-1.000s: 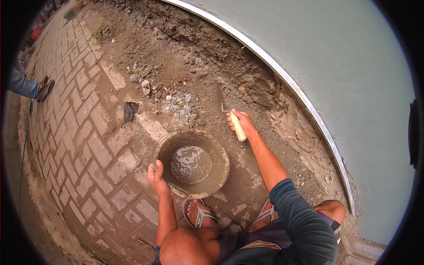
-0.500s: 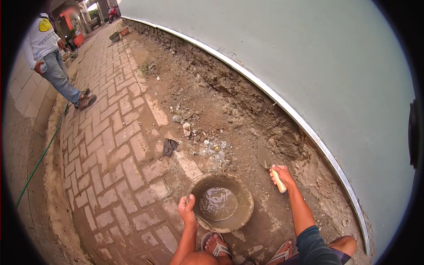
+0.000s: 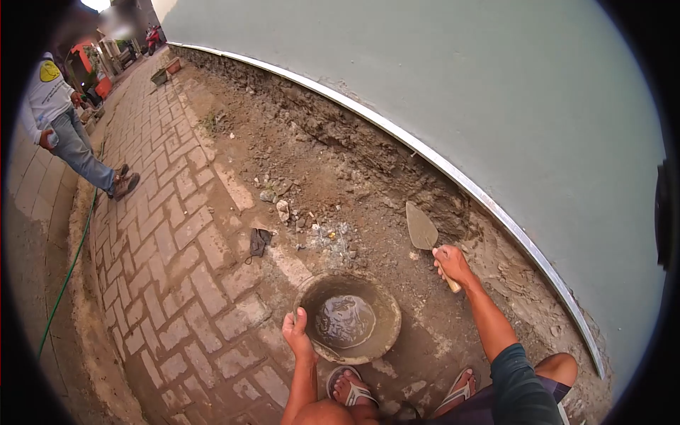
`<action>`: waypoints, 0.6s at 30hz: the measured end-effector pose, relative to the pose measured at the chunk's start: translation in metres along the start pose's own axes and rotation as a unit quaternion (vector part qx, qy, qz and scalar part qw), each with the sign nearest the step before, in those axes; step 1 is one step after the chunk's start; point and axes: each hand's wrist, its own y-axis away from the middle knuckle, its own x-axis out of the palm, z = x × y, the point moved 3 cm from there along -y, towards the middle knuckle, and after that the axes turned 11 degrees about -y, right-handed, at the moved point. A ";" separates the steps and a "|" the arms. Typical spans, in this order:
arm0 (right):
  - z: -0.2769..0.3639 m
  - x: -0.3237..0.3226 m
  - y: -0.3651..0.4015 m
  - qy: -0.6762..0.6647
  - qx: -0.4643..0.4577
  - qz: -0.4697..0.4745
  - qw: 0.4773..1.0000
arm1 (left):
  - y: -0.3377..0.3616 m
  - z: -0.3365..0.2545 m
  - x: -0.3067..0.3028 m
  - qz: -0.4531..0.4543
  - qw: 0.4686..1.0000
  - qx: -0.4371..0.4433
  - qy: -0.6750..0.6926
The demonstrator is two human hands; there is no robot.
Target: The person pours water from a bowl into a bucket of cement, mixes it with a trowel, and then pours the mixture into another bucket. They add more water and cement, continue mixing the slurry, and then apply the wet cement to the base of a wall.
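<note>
My right hand (image 3: 453, 263) is wrapped round the pale wooden handle of a trowel (image 3: 421, 228), its flat blade raised toward the rough base of the wall. A round bucket (image 3: 386, 304) with grey, wet mix (image 3: 345, 321) inside stands on the ground before my feet. At the bucket's left rim is my left hand (image 3: 299, 333), thumb up and fingers curled on the edge.
A green-grey wall (image 3: 460, 92) with a white strip (image 3: 418, 146) runs along the right. Soil and rubble (image 3: 283, 177) lie below it. A black cloth (image 3: 260, 242) rests beside the brick paving (image 3: 180, 241). Another person (image 3: 71, 134) stands at the upper left, near a green hose (image 3: 67, 280).
The trowel has turned so its blade faces me more broadly, and my right hand has moved slightly up. My left hand stays at the bucket's rim. The camera view has shifted slightly.
</note>
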 end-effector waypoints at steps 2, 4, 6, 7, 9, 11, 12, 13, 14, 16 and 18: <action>0.015 -0.006 0.010 0.033 -0.018 0.002 0.999 | 0.006 -0.014 0.008 0.000 1.000 -0.013 0.023; 0.028 -0.009 0.020 0.041 -0.016 0.027 0.999 | 0.005 -0.013 0.008 0.009 0.999 -0.021 0.033; 0.034 -0.008 0.027 0.029 -0.001 0.058 0.998 | 0.003 -0.008 0.005 0.010 0.999 -0.032 0.028; 0.032 -0.008 0.025 0.029 0.008 0.057 0.998 | 0.001 -0.007 0.005 0.010 0.999 -0.021 0.034; 0.027 -0.006 0.023 0.018 0.040 0.102 0.994 | 0.003 -0.012 0.009 0.018 0.999 -0.026 0.037; 0.018 -0.006 0.016 0.016 0.055 0.098 0.994 | 0.002 -0.009 0.006 0.029 0.998 -0.022 0.043; 0.010 -0.007 0.010 0.013 0.065 0.095 0.993 | 0.003 -0.009 0.006 0.031 0.998 -0.022 0.043; 0.000 -0.007 0.003 0.005 0.061 0.087 0.994 | 0.004 -0.011 0.008 0.024 0.998 -0.020 0.045; 0.000 -0.007 0.001 0.006 0.059 0.086 0.994 | 0.004 -0.012 0.008 0.017 0.999 -0.018 0.047; -0.002 -0.009 0.000 -0.039 0.063 0.056 0.996 | 0.005 -0.013 0.009 0.015 0.998 -0.022 0.053; 0.002 -0.012 0.002 -0.043 0.055 0.048 0.996 | 0.006 -0.013 0.008 0.014 0.998 -0.027 0.057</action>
